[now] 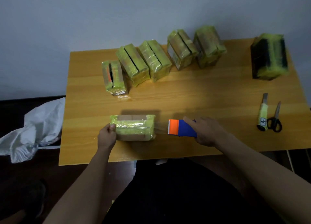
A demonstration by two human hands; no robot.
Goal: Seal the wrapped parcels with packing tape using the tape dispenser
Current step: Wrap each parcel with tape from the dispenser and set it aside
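Taping a parcel (133,129) at the near edge of the wooden table (193,92).
Left hand (106,136) gripping the boxy, crinkly yellow-wrapped cardboard end; right hand (207,131) wrapped around the blue-and-orange plastic tape dispenser (180,128), clear tape barely discernible, roll hidden.

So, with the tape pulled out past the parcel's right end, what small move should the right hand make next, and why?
Probably tilt the tape dispenser so its orange blade end cuts the tape. The right hand holds it just past the parcel, a clear strip spans the gap between them, and the left hand steadies the parcel's other end.
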